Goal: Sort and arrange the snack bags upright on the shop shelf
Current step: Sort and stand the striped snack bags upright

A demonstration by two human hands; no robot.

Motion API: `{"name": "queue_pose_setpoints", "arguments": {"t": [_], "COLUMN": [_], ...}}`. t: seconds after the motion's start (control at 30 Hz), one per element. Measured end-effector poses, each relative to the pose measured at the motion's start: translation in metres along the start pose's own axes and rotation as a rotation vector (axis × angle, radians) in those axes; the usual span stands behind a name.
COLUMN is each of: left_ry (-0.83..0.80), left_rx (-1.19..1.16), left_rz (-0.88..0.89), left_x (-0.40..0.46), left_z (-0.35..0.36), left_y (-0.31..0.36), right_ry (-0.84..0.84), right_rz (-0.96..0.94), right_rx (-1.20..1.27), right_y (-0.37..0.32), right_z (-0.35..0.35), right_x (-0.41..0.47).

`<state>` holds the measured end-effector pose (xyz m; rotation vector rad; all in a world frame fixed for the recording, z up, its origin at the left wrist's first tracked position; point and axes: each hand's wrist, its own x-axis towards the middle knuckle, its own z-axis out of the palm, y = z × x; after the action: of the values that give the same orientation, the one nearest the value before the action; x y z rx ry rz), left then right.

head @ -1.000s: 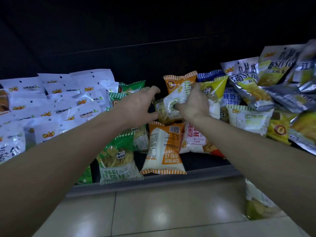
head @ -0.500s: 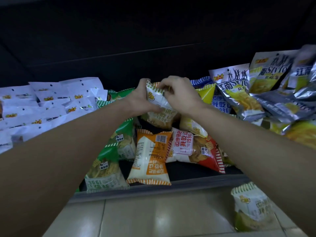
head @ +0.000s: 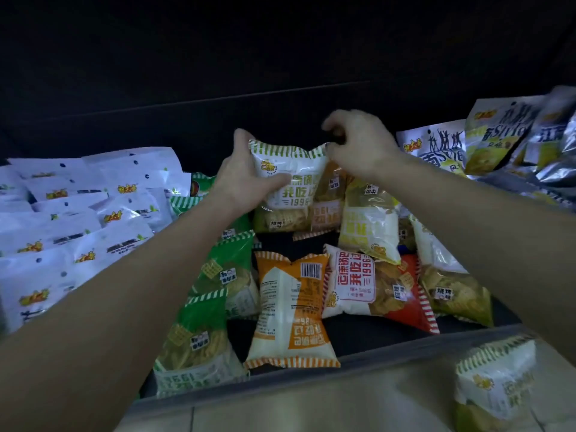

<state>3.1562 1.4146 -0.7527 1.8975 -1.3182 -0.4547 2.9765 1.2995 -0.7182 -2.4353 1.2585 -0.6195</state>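
We now hold the olive-striped bag [head: 288, 185] upright, lifted since a moment ago: left hand [head: 246, 179] grips its side, right hand [head: 358, 148] fingers pinch its top corner, ready for standing on the shelf [head: 358, 358].

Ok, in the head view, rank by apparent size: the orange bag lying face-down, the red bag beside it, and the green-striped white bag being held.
1. Orange face-down snack bag, though it lies nearest the camera.
2. Red-and-white bag and green-striped white bag: too alike to rank, and hands partly cover the striped one.
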Motion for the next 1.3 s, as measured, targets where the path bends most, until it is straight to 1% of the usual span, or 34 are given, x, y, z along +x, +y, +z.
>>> {"name": "queue_pose_setpoints", "arguments": {"t": [0.1, 0.17, 0.23, 0.27, 0.33, 0.4, 0.47, 0.57, 0.7, 0.77, 0.83, 0.9, 1.0, 1.13, 1.2, 1.3], "left_ry": [-0.010, -0.015, -0.020, -0.024, -0.041, -0.056, -0.057, -0.027, -0.025, -0.065, -0.097, -0.116, -0.144, -0.168, -0.159, -0.145], "left_rx": [0.054, 0.077, 0.087, 0.094, 0.112, 0.136, 0.156, 0.191, 0.327, 0.426, 0.514, 0.519, 0.508, 0.625, 0.609, 0.488], "left_rz": [-0.050, -0.082, -0.113, -0.126, -0.147, -0.162, -0.164, -0.146, -0.022, 0.030, 0.029, 0.019, 0.014, 0.047, 0.065, 0.110], "left_x": [0.009, 0.013, 0.014, 0.014, 0.014, 0.013, 0.012, 0.011, 0.015, 0.018, 0.020, 0.021, 0.021, 0.016, 0.014, 0.013], "left_z": [-0.002, -0.004, -0.005, -0.005, -0.004, -0.003, -0.001, 0.001, 0.000, 0.000, 0.000, -0.001, -0.002, 0.001, 0.002, 0.000], "left_y": [-0.008, -0.014, -0.019, -0.021, -0.024, -0.029, -0.032, -0.034, -0.036, -0.040, -0.046, -0.048, -0.047, -0.041, -0.038, -0.032], "right_ry": [0.037, 0.003, -0.017, 0.007, 0.049, 0.050, 0.066, 0.140, 0.255, 0.252, 0.225, 0.217, 0.218, 0.149, 0.117, 0.170], "right_rz": [0.298, 0.389, 0.419, 0.431, 0.476, 0.503, 0.504, 0.418, 0.319, 0.281, 0.307, 0.323, 0.321, 0.350, 0.347, 0.320], "right_rx": [-0.151, -0.221, -0.278, -0.260, -0.133, -0.034, -0.081, -0.191, -0.266, -0.292, -0.225, -0.162, -0.139, -0.070, -0.020, 0.104], "right_y": [0.031, 0.042, 0.047, 0.050, 0.054, 0.058, 0.062, 0.067, 0.069, 0.072, 0.074, 0.076, 0.075, 0.068, 0.066, 0.067], "right_z": [-0.001, 0.006, 0.014, 0.017, 0.022, 0.028, 0.034, 0.046, 0.052, 0.052, 0.054, 0.056, 0.057, 0.060, 0.062, 0.060], "right_x": [-0.015, -0.034, -0.048, -0.052, -0.053, -0.053, -0.056, -0.064, -0.071, -0.072, -0.074, -0.075, -0.074, -0.075, -0.076, -0.075]}}
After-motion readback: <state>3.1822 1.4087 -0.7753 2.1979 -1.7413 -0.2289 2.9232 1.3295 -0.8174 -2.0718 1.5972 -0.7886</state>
